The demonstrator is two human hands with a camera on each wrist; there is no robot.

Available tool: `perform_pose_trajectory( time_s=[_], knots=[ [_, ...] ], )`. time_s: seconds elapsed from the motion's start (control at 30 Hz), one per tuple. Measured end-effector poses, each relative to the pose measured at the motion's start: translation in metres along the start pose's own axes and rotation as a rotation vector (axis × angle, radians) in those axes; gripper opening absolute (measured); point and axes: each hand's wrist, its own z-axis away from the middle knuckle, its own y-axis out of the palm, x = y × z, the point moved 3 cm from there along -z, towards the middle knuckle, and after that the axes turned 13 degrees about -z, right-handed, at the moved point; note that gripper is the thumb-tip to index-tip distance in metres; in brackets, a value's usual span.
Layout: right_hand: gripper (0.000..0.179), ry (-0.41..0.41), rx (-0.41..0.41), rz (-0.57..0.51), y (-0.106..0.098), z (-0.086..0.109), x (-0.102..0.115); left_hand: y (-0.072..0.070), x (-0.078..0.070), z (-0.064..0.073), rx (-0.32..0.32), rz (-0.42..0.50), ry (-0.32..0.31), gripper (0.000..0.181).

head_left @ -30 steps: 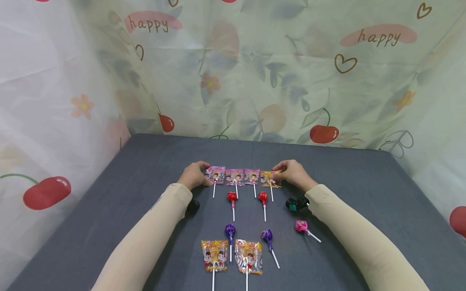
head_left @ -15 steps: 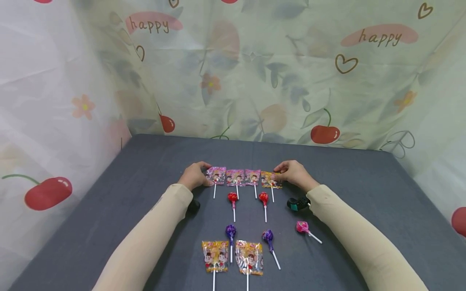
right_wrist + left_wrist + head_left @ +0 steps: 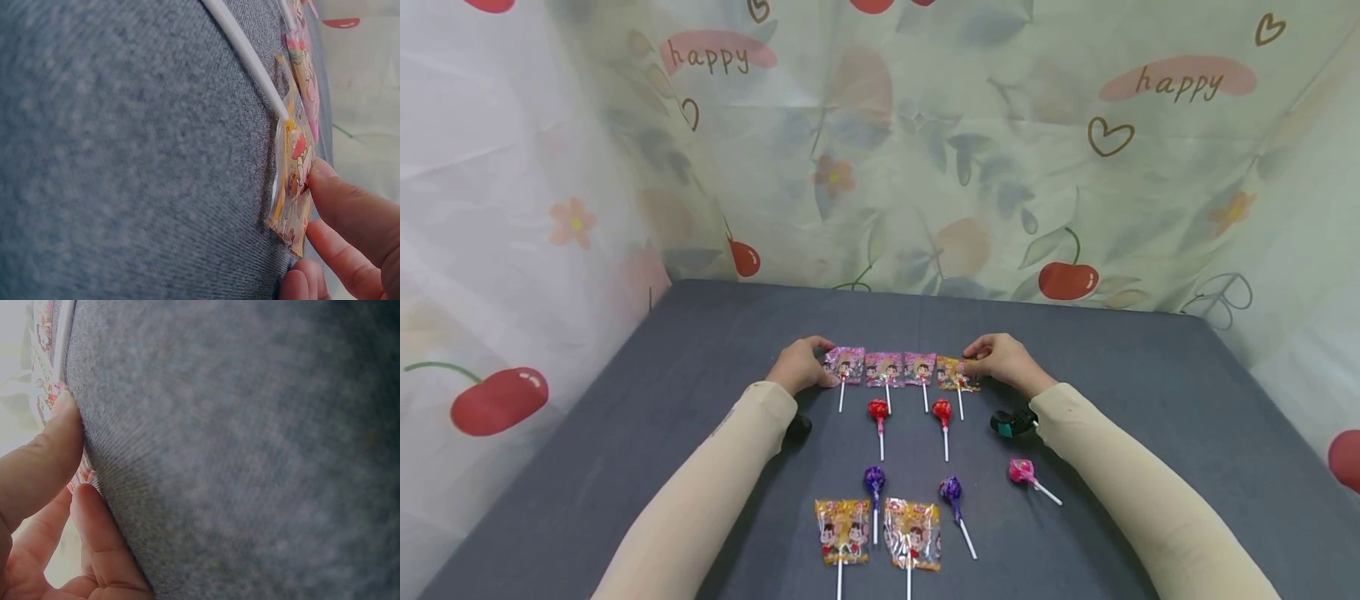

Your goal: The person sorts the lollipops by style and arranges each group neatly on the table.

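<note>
My left hand (image 3: 798, 365) holds the outer edge of a pink-wrapped flat lollipop (image 3: 847, 364) at the left end of a row. At the right end, my right hand (image 3: 1007, 364) holds an orange-yellow wrapped lollipop (image 3: 950, 375) by its side. Two more pink-wrapped lollipops (image 3: 884, 369) lie between them, sticks pointing toward me. In the right wrist view, the thumb rests on the orange-yellow wrapper (image 3: 294, 181), with a finger at its edge. The left wrist view shows thumb and fingers at the pink wrapper (image 3: 81, 476), mostly hidden.
Two red ball lollipops (image 3: 878, 409) lie below the row. Nearer are two purple ones (image 3: 874, 481) and two orange-yellow packets (image 3: 842, 531). A pink ball lollipop (image 3: 1022, 472) lies by the right forearm. Printed curtains surround the grey table (image 3: 700, 317).
The head view shifts very slightly. Both hands stay at the two ends of the row, and the lollipops keep their places.
</note>
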Motion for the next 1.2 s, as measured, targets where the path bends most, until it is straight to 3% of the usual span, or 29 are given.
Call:
perform_pose_trajectory(
  time_s=[0.4,0.57,0.73,0.9,1.03,1.2],
  knots=[
    [0.037,-0.053,0.07,-0.05,-0.005,0.004,0.012,0.001,0.001,-0.002,0.0,0.008,-0.003,0.063],
    [0.041,-0.16,0.114,-0.117,-0.012,0.021,0.035,0.001,0.0,-0.001,-0.005,-0.004,0.007,0.062],
    [0.039,-0.289,0.172,-0.157,-0.012,0.05,0.068,0.0,0.0,-0.001,-0.006,-0.006,0.009,0.062],
    [0.035,-0.42,0.273,-0.178,0.001,0.083,0.094,-0.001,0.0,-0.001,0.002,0.005,0.005,0.062],
    [0.033,-0.478,0.372,-0.177,0.021,0.104,0.099,-0.001,0.0,0.0,0.007,0.003,0.006,0.062],
    [0.03,-0.453,0.492,-0.169,0.048,0.121,0.09,-0.001,-0.001,0.001,0.013,0.004,0.003,0.062]
  ],
)
